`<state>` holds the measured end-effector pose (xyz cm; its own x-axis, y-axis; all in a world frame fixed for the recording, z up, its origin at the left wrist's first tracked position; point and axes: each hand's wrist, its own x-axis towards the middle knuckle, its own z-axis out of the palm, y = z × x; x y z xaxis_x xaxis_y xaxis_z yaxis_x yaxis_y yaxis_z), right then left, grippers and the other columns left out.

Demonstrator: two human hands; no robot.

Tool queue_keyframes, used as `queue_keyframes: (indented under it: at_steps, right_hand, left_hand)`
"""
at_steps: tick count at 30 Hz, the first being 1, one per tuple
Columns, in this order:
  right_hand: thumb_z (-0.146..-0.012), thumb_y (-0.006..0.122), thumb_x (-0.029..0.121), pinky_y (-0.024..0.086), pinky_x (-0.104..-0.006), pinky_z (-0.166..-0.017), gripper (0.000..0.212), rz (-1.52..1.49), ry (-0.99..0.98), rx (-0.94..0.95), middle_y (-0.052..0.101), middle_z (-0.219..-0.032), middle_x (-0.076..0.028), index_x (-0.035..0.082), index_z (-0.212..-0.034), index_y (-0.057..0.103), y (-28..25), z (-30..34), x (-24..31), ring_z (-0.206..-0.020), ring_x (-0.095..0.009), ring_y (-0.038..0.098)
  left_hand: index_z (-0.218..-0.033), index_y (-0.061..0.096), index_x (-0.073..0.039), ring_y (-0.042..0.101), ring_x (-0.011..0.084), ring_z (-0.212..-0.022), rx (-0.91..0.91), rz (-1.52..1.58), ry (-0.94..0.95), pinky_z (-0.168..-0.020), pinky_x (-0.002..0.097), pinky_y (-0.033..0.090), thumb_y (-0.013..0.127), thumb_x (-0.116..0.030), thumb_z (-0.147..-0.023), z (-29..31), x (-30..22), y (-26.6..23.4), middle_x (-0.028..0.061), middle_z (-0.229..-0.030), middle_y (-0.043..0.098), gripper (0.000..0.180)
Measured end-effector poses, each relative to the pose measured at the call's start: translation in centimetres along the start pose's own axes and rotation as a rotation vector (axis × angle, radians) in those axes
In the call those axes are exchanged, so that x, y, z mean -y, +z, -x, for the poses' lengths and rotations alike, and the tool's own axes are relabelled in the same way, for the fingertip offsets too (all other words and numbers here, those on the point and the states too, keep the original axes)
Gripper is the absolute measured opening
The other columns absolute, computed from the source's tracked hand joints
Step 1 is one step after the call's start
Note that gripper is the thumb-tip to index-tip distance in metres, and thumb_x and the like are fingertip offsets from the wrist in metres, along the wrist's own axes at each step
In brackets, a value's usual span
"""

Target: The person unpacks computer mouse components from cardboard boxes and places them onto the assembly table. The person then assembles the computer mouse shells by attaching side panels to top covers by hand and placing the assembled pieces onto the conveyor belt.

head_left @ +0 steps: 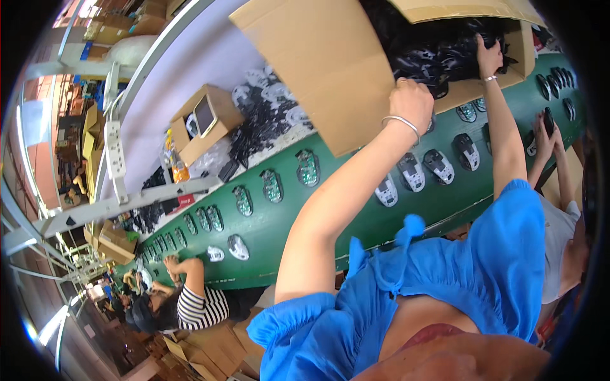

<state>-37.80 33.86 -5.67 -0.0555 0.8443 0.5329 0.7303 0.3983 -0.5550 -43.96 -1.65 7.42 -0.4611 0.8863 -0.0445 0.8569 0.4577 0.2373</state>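
Note:
A large cardboard box (460,95) stands open in front of me, filled with glossy black plastic parts (432,54). Closed around the box's near left corner, by its wide raised flap (324,70), is my left hand (412,106). My right hand (489,57) reaches inside at the right, fingers apart against the black parts; its fingertips are partly lost among them. Below the box, several computer mouse bodies (438,165) with pale undersides lie on the green work surface (254,232). Farther left sit mouse bases with green circuit boards (308,168).
Behind the bench, a smaller cardboard box (206,120) stands beside heaps of black and clear pieces (264,120). A metal frame bar (114,200) crosses at left. Co-workers sit at left in a striped top (197,308) and at right, hands (546,136) holding a dark part.

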Motion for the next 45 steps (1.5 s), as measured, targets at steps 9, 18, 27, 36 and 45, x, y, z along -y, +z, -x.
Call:
queue_keyframes:
  at_steps: [9,18,27,36,45]
  right_hand:
    - [-0.076,0.056,0.059,0.025,-0.0440,-0.102,0.052,0.343,0.106,0.050,0.062,-0.112,-0.007,0.024,-0.115,0.062,3.8,2.2,1.8,-0.114,-0.041,0.039]
    - [-0.078,0.053,0.062,0.039,-0.0417,-0.095,0.064,-0.102,-0.240,0.507,0.058,-0.118,-0.013,0.009,-0.113,0.062,-2.5,7.7,14.5,-0.109,-0.036,0.053]
    - [-0.080,0.051,0.061,0.046,-0.0364,-0.080,0.058,-0.067,-0.172,0.210,0.063,-0.096,-0.018,0.007,-0.096,0.066,-4.8,0.7,3.9,-0.091,-0.031,0.060]
    - [-0.072,0.042,0.077,0.025,-0.0558,-0.100,0.081,0.195,0.199,0.307,0.035,-0.142,-0.012,0.025,-0.135,0.041,-0.9,7.3,5.8,-0.125,-0.040,0.032]
    - [-0.073,0.043,0.074,0.031,-0.0595,-0.096,0.080,0.246,0.257,0.536,0.040,-0.137,-0.019,0.026,-0.137,0.036,-4.3,6.8,8.2,-0.124,-0.042,0.038]
  left_hand:
    - [-0.138,0.031,-0.037,0.018,0.0446,-0.133,0.398,-0.151,0.289,-0.097,0.0700,0.021,0.069,-0.053,-0.068,-4.8,-1.9,5.6,0.0188,-0.148,0.016,0.082]
    - [-0.100,0.062,-0.014,0.056,0.0327,-0.102,0.144,-0.172,0.210,-0.080,0.0477,0.048,0.064,-0.027,-0.077,-10.0,4.9,3.7,0.0155,-0.106,0.057,0.026]
    - [-0.135,0.022,-0.015,0.028,0.0482,-0.124,-0.270,0.159,-0.577,-0.094,0.0561,0.038,0.076,-0.042,-0.063,-11.5,3.0,2.0,0.0294,-0.132,0.025,0.094]
    - [-0.139,0.023,-0.011,0.024,0.0519,-0.125,-0.369,0.555,-0.750,-0.101,0.0511,0.033,0.072,-0.049,-0.066,-14.5,5.2,4.3,0.0315,-0.138,0.021,0.095]
    - [-0.139,0.028,-0.013,0.011,0.0474,-0.133,-0.296,0.534,-0.836,-0.100,0.0644,0.023,0.065,-0.058,-0.071,-14.9,3.0,6.1,0.0220,-0.143,0.023,0.090]
